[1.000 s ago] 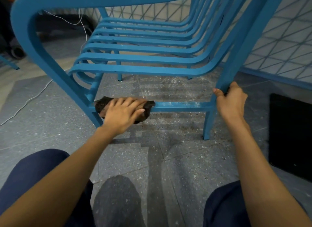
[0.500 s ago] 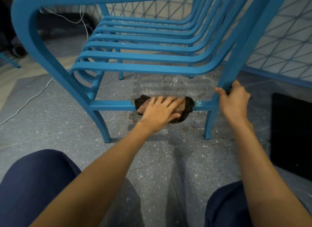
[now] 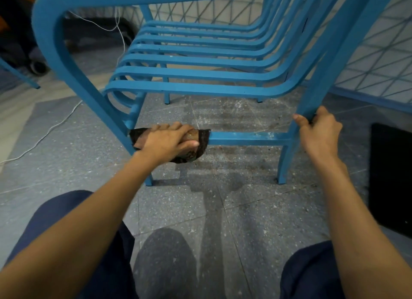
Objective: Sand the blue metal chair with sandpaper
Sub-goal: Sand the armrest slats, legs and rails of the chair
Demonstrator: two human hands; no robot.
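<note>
Firstly, item 1: blue metal chair (image 3: 200, 76), slatted seat, stood upright on speckled grey floor (image 3: 256, 209), directly in front of the person, w/ tiled wall (image 3: 379, 53) behind it. Low crossbar (image 3: 249, 138) ran btwn the two near legs; paint on it looked scuffed in spots.

Item 2: sandpaper (image 3: 201, 142), dark brown sheet, folded over left end of crossbar, right up against the left leg joint.

Item 3: left hand (image 3: 167, 140), palm down on sandpaper, fingers curled over top of bar, thumb along near side, clamped on sheet & bar together.

Item 4: right hand (image 3: 318, 131), fingers wrapped round right leg (image 3: 312, 98) just above crossbar joint, thumb on near face, clamped on it. Both forearms bare.

Surrounds:
- Brownish dust (image 3: 234, 151) on floor under & beyond crossbar.
- Black mat (image 3: 390, 176) on floor at right, apart from chair.
- White cable (image 3: 44, 134) trailing across floor at left and passing behind chair frame.
- Dark blue trousers (image 3: 55, 232) at both bottom corners, one knee each side.
- Second blue bar (image 3: 20, 73) at far left edge; could not tell what it belonged to.
</note>
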